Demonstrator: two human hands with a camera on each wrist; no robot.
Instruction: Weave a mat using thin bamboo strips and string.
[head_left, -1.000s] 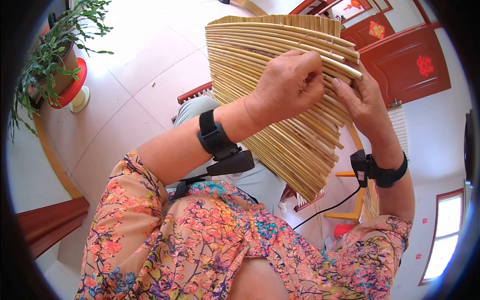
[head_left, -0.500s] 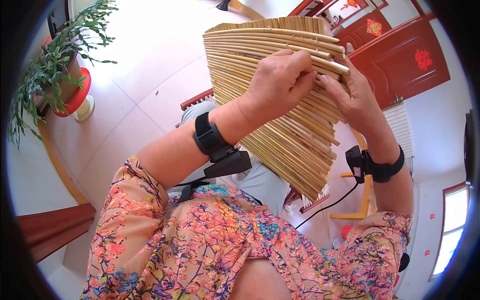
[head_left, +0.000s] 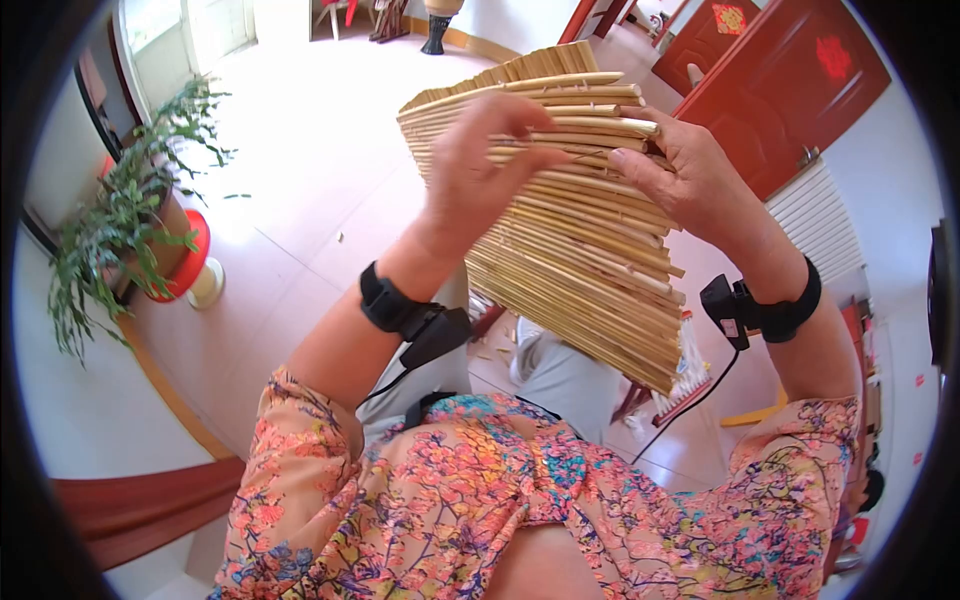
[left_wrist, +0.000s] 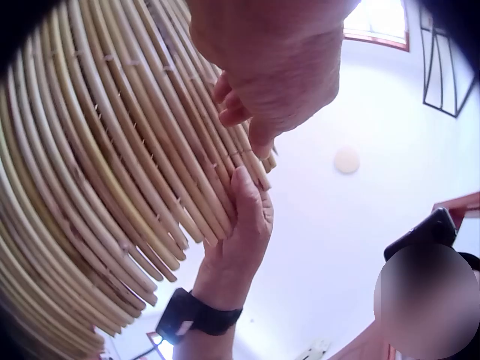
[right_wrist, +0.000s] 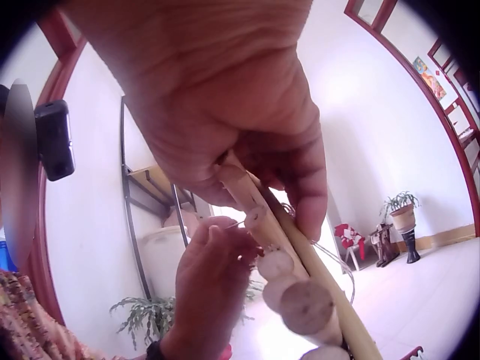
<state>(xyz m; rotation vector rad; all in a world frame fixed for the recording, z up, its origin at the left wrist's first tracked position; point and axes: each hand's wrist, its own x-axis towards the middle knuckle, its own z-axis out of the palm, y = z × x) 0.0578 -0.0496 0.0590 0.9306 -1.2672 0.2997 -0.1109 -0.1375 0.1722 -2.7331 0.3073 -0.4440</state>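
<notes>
A panel of pale, straight plant stalks [head_left: 590, 250], fastened side by side with uneven ends, slants in front of the body over the lap. My right hand [head_left: 695, 180] grips its right edge, thumb on the near face and fingers behind. In front of the panel's upper part, my left hand [head_left: 470, 175] pinches a thin strand [right_wrist: 238, 224], like a needle or thread, that runs to the stalks by the right thumb. Cut stalk ends [right_wrist: 307, 306] show close up under the right hand in the right wrist view. Thin loops [right_wrist: 346, 266] hang behind them.
A leafy potted plant [head_left: 135, 225] stands on a red-topped stand [head_left: 190, 262] at the left. A red door [head_left: 790, 85] and a white radiator [head_left: 820, 215] are at the right. Small scraps [head_left: 340, 237] lie on the tiled floor.
My left hand has drawn back leftward from the right hand, its fingers parting from the stalks with the thin strand stretched between. My right hand keeps its grip on the panel's edge.
</notes>
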